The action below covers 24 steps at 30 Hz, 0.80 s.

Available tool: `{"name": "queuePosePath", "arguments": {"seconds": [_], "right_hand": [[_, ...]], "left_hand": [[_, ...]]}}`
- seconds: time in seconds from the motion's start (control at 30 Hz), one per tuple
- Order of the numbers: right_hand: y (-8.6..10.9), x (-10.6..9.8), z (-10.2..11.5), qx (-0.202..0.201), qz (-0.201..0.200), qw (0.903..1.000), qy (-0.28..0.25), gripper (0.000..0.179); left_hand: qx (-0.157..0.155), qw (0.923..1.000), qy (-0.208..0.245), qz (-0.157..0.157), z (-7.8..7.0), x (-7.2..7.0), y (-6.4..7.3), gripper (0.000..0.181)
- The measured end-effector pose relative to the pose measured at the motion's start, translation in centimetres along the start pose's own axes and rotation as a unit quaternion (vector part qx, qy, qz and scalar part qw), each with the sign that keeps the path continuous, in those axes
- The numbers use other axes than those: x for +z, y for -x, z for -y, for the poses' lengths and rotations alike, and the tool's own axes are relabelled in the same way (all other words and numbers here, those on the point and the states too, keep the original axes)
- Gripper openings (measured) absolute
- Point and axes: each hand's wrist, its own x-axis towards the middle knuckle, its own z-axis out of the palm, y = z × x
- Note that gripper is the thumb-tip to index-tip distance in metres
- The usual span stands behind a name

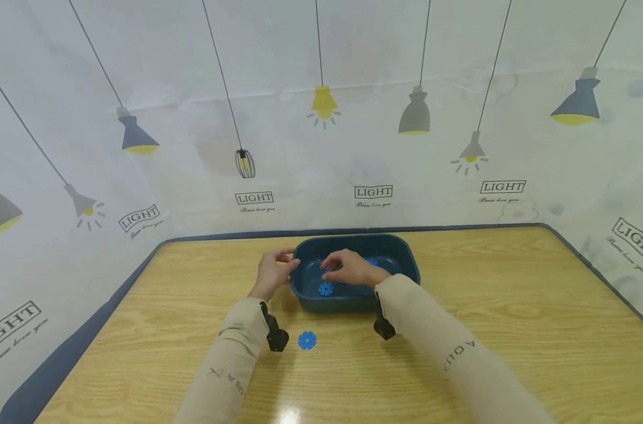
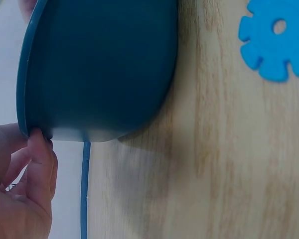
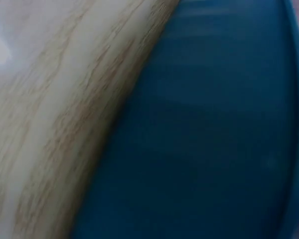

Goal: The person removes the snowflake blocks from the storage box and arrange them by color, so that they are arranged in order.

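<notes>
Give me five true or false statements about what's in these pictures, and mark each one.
1. The left hand grips the dark blue basin at its rim. True.
2. The basin is upside down. False: its open side faces up.
3. A blue notched disc lies on the wooden table, outside the basin. True.
4. The right hand rests flat on the table. False: it is over the basin.
5. Another blue disc lies inside the basin. True.

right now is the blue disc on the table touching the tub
Apart: the head view shows table between the blue disc and the tub.
</notes>
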Motion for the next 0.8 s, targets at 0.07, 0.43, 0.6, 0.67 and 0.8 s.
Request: {"name": "queuePosePath", "arguments": {"seconds": [0.07,0.43,0.6,0.67,0.8], "right_hand": [[-0.2,0.2,-0.2,0.008,-0.003,1.0,-0.001,0.026],[-4.3,2.6,-6.5,0.042,0.033,0.9982,-0.029,0.032],[-13.0,7.1,-21.8,0.019,0.044,0.9983,-0.032,0.044],[-14.5,7.8,-24.3,0.004,0.038,0.9991,-0.019,0.046],[-10.9,6.0,-17.6,0.007,0.041,0.9983,0.041,0.038]], "left_hand": [[-0.001,1.0,-0.002,-0.003,0.0,0.0,0.0,0.033],[0.008,1.0,0.001,-0.006,0.2,0.1,0.0,0.033],[0.016,0.9999,0.006,-0.003,0.1,0.1,0.2,0.033],[0.017,0.9998,0.007,-0.004,0.0,0.0,0.3,0.033],[0.015,0.9998,0.009,-0.006,-0.1,-0.1,0.3,0.033]]}}
